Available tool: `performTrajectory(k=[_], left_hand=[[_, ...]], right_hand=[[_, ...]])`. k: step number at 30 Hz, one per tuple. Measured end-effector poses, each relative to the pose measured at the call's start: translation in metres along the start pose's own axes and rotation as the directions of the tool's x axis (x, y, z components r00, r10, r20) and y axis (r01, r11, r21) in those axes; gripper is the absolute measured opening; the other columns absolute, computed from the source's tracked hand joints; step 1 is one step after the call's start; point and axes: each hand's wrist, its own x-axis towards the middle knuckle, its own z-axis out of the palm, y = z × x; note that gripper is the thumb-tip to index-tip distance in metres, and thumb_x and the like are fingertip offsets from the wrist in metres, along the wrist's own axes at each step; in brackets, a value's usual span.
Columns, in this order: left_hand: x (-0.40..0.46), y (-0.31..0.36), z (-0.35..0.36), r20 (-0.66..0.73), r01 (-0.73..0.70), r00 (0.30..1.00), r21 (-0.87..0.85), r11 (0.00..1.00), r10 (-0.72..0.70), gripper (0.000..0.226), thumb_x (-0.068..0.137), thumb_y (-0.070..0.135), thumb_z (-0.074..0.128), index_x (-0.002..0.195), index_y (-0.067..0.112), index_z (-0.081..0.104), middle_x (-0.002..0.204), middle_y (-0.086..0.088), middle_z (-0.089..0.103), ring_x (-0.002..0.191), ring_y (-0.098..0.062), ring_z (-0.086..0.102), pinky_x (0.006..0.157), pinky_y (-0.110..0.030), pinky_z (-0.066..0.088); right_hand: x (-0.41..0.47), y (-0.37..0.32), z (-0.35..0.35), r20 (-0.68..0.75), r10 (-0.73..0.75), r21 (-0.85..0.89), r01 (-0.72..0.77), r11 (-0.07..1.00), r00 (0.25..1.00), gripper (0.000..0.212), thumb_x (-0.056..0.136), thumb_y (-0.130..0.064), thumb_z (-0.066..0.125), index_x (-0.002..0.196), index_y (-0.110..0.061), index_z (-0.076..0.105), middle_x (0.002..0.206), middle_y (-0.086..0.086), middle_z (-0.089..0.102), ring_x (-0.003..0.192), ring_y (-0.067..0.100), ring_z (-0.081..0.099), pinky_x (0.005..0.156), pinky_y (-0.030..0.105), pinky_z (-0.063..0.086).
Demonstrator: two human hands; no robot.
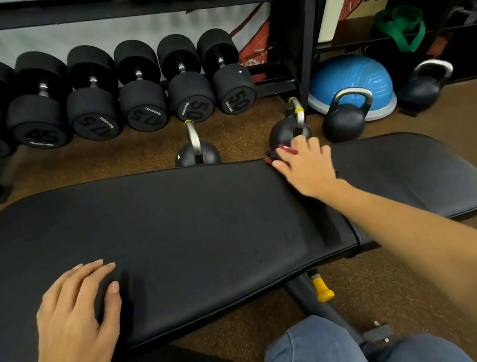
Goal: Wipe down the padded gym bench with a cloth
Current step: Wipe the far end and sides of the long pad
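Observation:
A long black padded bench (190, 216) runs across the view, with a separate seat pad (410, 171) at its right end. My left hand (76, 315) rests flat on the near left part of the pad, fingers spread and fairly straight. My right hand (304, 166) reaches to the far edge of the bench, near the gap between the two pads. It holds a red cloth (286, 148) bunched beneath the fingers. Only small red bits of the cloth show past the fingertips.
A rack of black dumbbells (95, 102) stands behind the bench. Kettlebells (196, 153) (344, 119) (424, 88) and a blue balance dome (347, 77) sit on the brown floor beyond. A yellow adjuster knob (322, 289) sticks out under the bench, near my jeans-clad knees (312, 352).

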Motion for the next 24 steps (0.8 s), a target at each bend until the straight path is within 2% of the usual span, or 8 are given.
performTrajectory(k=[3, 7, 9, 12, 15, 18, 20, 24], left_hand=[[-0.006, -0.001, -0.004, -0.050, -0.017, 0.999, 0.018, 1.000, 0.018, 0.045, 0.091, 0.035, 0.039, 0.115, 0.006, 0.064, 0.121, -0.013, 0.062, 0.122, -0.037, 0.050, 0.104, -0.053, 0.035], [-0.008, 0.002, 0.000, -0.094, -0.003, 0.996, 0.001, 1.000, 0.003, 0.042, 0.092, 0.032, 0.040, 0.115, 0.005, 0.063, 0.120, -0.013, 0.062, 0.124, -0.036, 0.049, 0.106, -0.048, 0.031], [-0.009, 0.003, 0.005, -0.094, -0.016, 0.995, -0.007, 1.000, 0.016, 0.041, 0.093, 0.031, 0.040, 0.116, 0.005, 0.063, 0.121, -0.014, 0.062, 0.123, -0.036, 0.049, 0.106, -0.048, 0.031], [-0.010, 0.005, 0.011, -0.054, -0.025, 0.998, 0.001, 1.000, 0.025, 0.041, 0.093, 0.030, 0.040, 0.119, 0.005, 0.061, 0.122, -0.014, 0.061, 0.125, -0.033, 0.047, 0.108, -0.045, 0.028], [-0.013, 0.007, 0.013, -0.028, -0.001, 1.000, -0.003, 1.000, 0.001, 0.041, 0.093, 0.030, 0.040, 0.120, 0.007, 0.060, 0.123, -0.013, 0.061, 0.126, -0.031, 0.045, 0.109, -0.041, 0.025], [-0.013, 0.007, 0.010, -0.041, -0.002, 0.999, -0.041, 0.999, 0.000, 0.039, 0.093, 0.029, 0.041, 0.119, 0.008, 0.060, 0.122, -0.011, 0.061, 0.125, -0.029, 0.045, 0.107, -0.037, 0.024], [-0.013, 0.007, 0.010, -0.040, -0.010, 0.999, -0.063, 0.998, 0.008, 0.039, 0.093, 0.029, 0.041, 0.119, 0.008, 0.060, 0.121, -0.011, 0.061, 0.125, -0.029, 0.046, 0.106, -0.037, 0.025], [-0.014, 0.006, 0.009, -0.035, -0.015, 0.999, -0.103, 0.995, 0.011, 0.038, 0.093, 0.030, 0.040, 0.119, 0.009, 0.060, 0.121, -0.009, 0.060, 0.124, -0.029, 0.045, 0.104, -0.031, 0.022]], right_hand=[[0.001, 0.006, 0.008, 0.007, 0.184, 0.006, -0.184, 0.983, 0.983, 0.045, 0.101, -0.048, 0.034, 0.128, -0.017, 0.054, 0.129, 0.015, 0.044, 0.114, 0.037, 0.039, 0.092, 0.048, 0.034], [-0.023, -0.036, 0.008, -0.127, 0.167, 0.003, -0.168, 0.986, 0.978, 0.038, 0.096, -0.041, 0.043, 0.108, -0.011, 0.063, 0.108, 0.017, 0.054, 0.090, 0.037, 0.048, 0.072, 0.043, 0.038], [-0.045, -0.063, 0.000, -0.174, 0.085, 0.012, -0.084, 0.996, 0.981, 0.039, 0.094, -0.044, 0.041, 0.105, -0.014, 0.064, 0.101, 0.013, 0.056, 0.081, 0.034, 0.048, 0.065, 0.040, 0.035], [-0.084, -0.096, -0.014, -0.243, -0.116, 0.086, 0.140, 0.986, 0.963, 0.041, 0.095, -0.047, 0.041, 0.116, -0.020, 0.064, 0.107, 0.009, 0.058, 0.080, 0.032, 0.048, 0.064, 0.038, 0.033], [-0.108, -0.101, -0.024, -0.229, -0.381, 0.141, 0.418, 0.897, 0.896, 0.043, 0.099, -0.048, 0.039, 0.130, -0.026, 0.059, 0.119, 0.004, 0.056, 0.089, 0.029, 0.048, 0.069, 0.039, 0.037], [-0.099, -0.079, -0.026, -0.175, -0.524, 0.168, 0.550, 0.818, 0.834, 0.047, 0.099, -0.052, 0.033, 0.134, -0.032, 0.055, 0.122, 0.000, 0.054, 0.092, 0.025, 0.044, 0.072, 0.037, 0.037], [-0.089, -0.060, -0.022, -0.180, -0.475, 0.151, 0.501, 0.852, 0.862, 0.046, 0.098, -0.053, 0.033, 0.131, -0.033, 0.058, 0.118, 0.001, 0.055, 0.089, 0.026, 0.046, 0.071, 0.038, 0.040], [-0.086, -0.008, -0.005, -0.226, -0.140, 0.045, 0.154, 0.987, 0.964, 0.046, 0.095, -0.048, 0.037, 0.117, -0.022, 0.068, 0.104, 0.011, 0.059, 0.079, 0.035, 0.051, 0.062, 0.041, 0.047]])
